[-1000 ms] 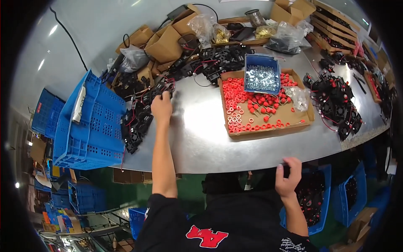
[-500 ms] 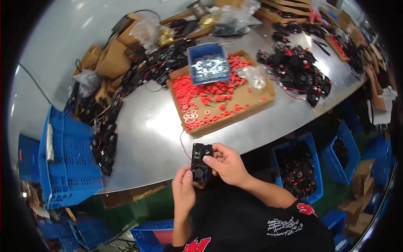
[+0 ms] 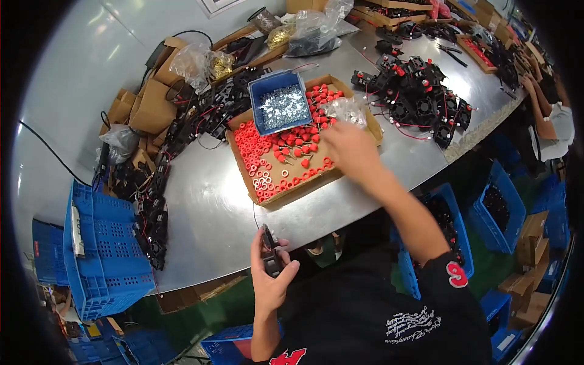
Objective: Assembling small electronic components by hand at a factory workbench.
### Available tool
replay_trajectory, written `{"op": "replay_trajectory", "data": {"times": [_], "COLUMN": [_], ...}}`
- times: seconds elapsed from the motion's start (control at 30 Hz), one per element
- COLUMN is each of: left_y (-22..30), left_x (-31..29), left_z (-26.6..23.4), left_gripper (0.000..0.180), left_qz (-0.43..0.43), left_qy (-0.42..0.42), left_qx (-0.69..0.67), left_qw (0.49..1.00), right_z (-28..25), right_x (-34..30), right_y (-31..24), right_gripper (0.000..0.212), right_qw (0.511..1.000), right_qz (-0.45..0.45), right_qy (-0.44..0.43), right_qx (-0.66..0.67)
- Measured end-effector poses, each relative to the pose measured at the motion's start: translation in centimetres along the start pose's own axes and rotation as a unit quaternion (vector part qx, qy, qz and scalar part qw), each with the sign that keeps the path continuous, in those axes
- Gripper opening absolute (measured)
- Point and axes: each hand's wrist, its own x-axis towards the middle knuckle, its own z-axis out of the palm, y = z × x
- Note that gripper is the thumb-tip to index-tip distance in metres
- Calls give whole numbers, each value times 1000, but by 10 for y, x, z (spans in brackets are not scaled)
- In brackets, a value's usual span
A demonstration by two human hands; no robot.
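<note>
My left hand grips a black plastic fan housing, tilted edge-on in front of the table's near edge. A thin wire runs up from it. Over the right part of a shallow cardboard tray, my right hand is reaching in, its fingers blurred and partly hidden. Closest to those fingers are red-capped parts with metal pins. Red rings fill the tray's left side. A small blue bin of shiny metal pieces rests on the tray, and a clear plastic bag lies beside it.
Black fan units with red wires are heaped on the metal table. More black parts line its left edge, by a large blue crate. Blue crates stand on the floor at right. Another person's arm shows at far right.
My right hand has let go of the fan housing and moved up and forward over the tray. My left hand keeps the housing, now turned edge-on. The view has shifted slightly.
</note>
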Motion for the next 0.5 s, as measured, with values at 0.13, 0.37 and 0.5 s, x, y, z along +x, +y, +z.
{"op": "replay_trajectory", "data": {"times": [0.13,0.37,0.5], "left_y": [2,-10,-9], "left_x": [-7,-8,-7], "left_z": [19,14,18], "left_gripper": [79,61,56], "left_qz": [37,-41,-36], "left_qy": [71,90,81], "left_qx": [-15,-263,-301], "left_qw": [997,960,950], "right_z": [10,-6,-22], "right_x": [35,72,45], "right_y": [58,45,18], "right_gripper": [14,15,14], "right_qw": [995,954,992], "right_qz": [-33,10,-8], "right_qy": [-61,-240,-64], "right_qx": [-77,-179,-106]}}
